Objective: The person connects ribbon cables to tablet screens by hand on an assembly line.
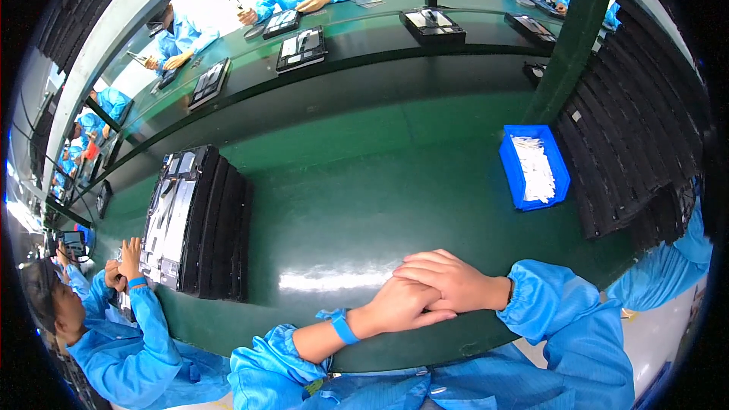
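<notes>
My two hands are clasped near the front edge of the green table. My right hand (463, 282) lies over the back of my left hand (404, 305), its fingers closed round it. Most of the left hand's fingers are hidden beneath the right, and a thumb shows along the near side. A blue band (344, 326) circles my left wrist, and both sleeves are blue. Neither hand touches any tool or part. Left of them stands a stack of black trays (228, 235) with an opened flat electronic device (173, 209) on top.
At the right, a blue bin (503, 171) holds many thin white sticks (535, 171), beside tall stacked black trays (630, 121). A green post (573, 45) rises there. Several opened devices (301, 49) line the shelf beyond. A co-worker (137, 349) works at left; others sit across.
</notes>
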Available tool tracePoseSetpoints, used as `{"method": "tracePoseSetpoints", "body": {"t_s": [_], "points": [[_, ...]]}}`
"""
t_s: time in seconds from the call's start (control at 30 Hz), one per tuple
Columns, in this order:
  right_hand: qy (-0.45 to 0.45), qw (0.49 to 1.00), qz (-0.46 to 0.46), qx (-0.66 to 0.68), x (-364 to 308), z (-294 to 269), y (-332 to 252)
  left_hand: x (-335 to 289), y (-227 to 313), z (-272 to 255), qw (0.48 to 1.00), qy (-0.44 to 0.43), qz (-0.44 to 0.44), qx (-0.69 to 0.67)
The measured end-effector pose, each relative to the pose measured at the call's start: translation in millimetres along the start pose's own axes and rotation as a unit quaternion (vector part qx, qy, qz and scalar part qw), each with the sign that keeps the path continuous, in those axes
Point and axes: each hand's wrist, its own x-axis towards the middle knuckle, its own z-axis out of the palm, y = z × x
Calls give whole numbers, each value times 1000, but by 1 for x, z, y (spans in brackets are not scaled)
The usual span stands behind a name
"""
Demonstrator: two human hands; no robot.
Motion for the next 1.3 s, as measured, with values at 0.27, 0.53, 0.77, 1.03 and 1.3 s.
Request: {"method": "tracePoseSetpoints", "body": {"t_s": [0.27, 0.53, 0.77, 1.03, 1.3], "points": [[1, 1000, 4, -12, 0, 2, 0, -1, 0, 0, 1000, -14, -5, 4], [-4, 1000, 6, -10, 0, 2, 1, 0, 1, -1, 1000, -8, -8, -4], [-7, 1000, 11, -5, -1, 3, 1, 1, 2, -1, 1000, -19, -15, -2], [-8, 1000, 11, 0, 0, 1, 0, 0, -1, 1, 1000, 1, 1, 4], [-9, 1000, 11, 2, 1, 1, -1, -1, -1, 2, 1000, 6, 1, -2]]}}
